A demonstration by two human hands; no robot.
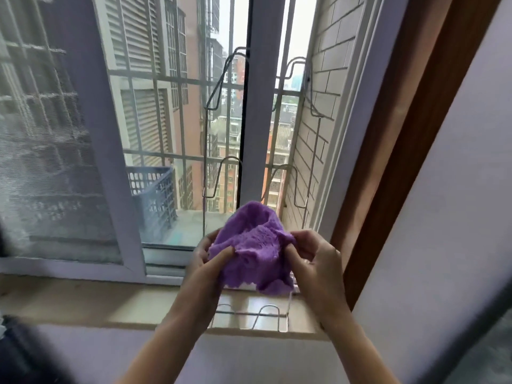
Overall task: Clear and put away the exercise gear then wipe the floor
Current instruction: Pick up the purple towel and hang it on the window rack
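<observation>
A fluffy purple cloth [255, 245] is bunched up between both of my hands, in front of the window and above the sill. My left hand [209, 261] pinches its left edge with thumb and fingers. My right hand [310, 257] grips its right edge, fingers curled into the fabric. The cloth's lower scalloped edge hangs just over a wire rack on the sill.
A beige stone window sill [91, 303] runs across below the hands, with a wire rack [249, 317] lying on it. More bent wire hangers [219, 87] stand outside the sliding window. A blue slatted basket [155, 195] sits on the outer ledge. A brown frame [393, 151] borders the right.
</observation>
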